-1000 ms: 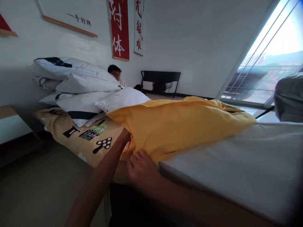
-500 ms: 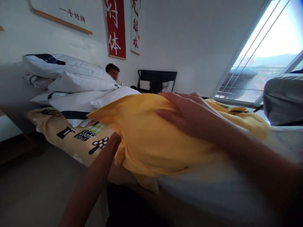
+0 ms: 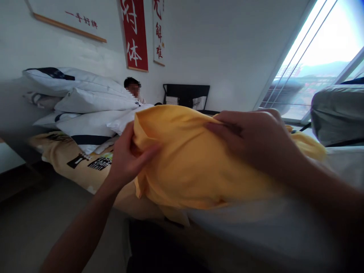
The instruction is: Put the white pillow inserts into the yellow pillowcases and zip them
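Observation:
A puffed-out yellow pillowcase (image 3: pixel 182 159) takes up the middle of the head view, with folds running across its top. My left hand (image 3: pixel 126 153) grips its left edge, thumb on the near side and fingers hidden in or behind the fabric. On the upper right, my right hand (image 3: pixel 247 131) is closed on the cloth, thumb and fingers pinching a gathered fold. What fills the pillowcase is hidden. White fabric (image 3: pixel 256 220) lies below it, blurred, so I cannot tell what it belongs to.
White pillows (image 3: pixel 88 100) with dark bands are piled at the left on a beige printed bed cover (image 3: pixel 62 155). Behind them sits a person (image 3: pixel 133 87). A black headboard-like panel (image 3: pixel 184 93) stands at the back. A grey covered bulk (image 3: pixel 338 113) is near the window at right.
My left hand has come up from under the pillowcase to its left edge, folding the pointed corner upward. My right hand has shifted right and closed on the cloth.

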Demonstrator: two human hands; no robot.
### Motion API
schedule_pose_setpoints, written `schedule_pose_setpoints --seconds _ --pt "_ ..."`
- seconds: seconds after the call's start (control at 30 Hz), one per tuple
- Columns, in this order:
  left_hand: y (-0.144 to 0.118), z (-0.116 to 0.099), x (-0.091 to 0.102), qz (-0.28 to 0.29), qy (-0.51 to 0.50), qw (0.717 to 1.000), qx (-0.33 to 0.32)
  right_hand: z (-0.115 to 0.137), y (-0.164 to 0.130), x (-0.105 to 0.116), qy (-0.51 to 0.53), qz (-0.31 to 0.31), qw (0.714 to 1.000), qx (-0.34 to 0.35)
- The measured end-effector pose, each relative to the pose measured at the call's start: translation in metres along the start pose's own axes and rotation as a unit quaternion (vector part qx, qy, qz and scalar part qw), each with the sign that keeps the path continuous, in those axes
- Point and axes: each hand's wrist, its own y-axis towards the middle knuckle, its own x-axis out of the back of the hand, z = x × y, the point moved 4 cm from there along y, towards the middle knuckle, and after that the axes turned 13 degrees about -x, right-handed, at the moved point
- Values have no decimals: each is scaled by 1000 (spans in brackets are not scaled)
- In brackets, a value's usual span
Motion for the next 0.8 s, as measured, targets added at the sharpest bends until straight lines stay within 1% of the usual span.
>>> schedule_pose_setpoints --seconds 0.07,0.1,0.2,0.27,0.3,0.37,0.43,0.47,0.5,0.57,0.63,0.67,0.7,0.73,0.77,0.8 --pt "7 -2 -4 5 6 1000 16 -3 -3 0 6 11 1000 10" --pt "10 1 -5 9 -13 999 34 -7 -5 0 7 18 1000 17" --pt "18 15 -4 35 -122 988 91 -31 -14 3 -33 31 999 19" --pt "20 23 -6 59 -174 976 116 -54 -22 2 -84 52 995 -14" --pt "21 25 -8 65 -184 973 120 -66 -26 0 -98 73 992 -40" --pt "27 25 -14 59 -160 980 103 -83 -32 -4 -88 122 984 -94" --pt "40 18 -19 26 -99 992 74 -90 -30 -1 -81 140 979 -127" --pt "49 12 -20 2 -68 996 64 -91 -26 5 -99 131 977 -134" --pt "60 3 -20 -26 -41 997 57 -91 -19 14 -130 108 976 -136" --pt "85 -22 -12 -92 6 994 50 -89 -4 40 -198 43 969 -144" --pt "110 -50 -1 -147 59 987 31 -87 9 63 -233 -29 960 -152" --pt "120 -61 3 -160 80 984 11 -87 14 69 -236 -57 958 -153" --pt "127 -68 6 -163 95 982 -6 -88 16 69 -233 -72 958 -148" --pt "130 -70 7 -157 105 982 -15 -89 17 61 -223 -64 963 -134" --pt "130 -65 7 -148 111 983 -16 -91 16 48 -205 -37 971 -115" --pt "127 -55 7 -140 113 984 -6 -93 14 30 -178 8 979 -93"
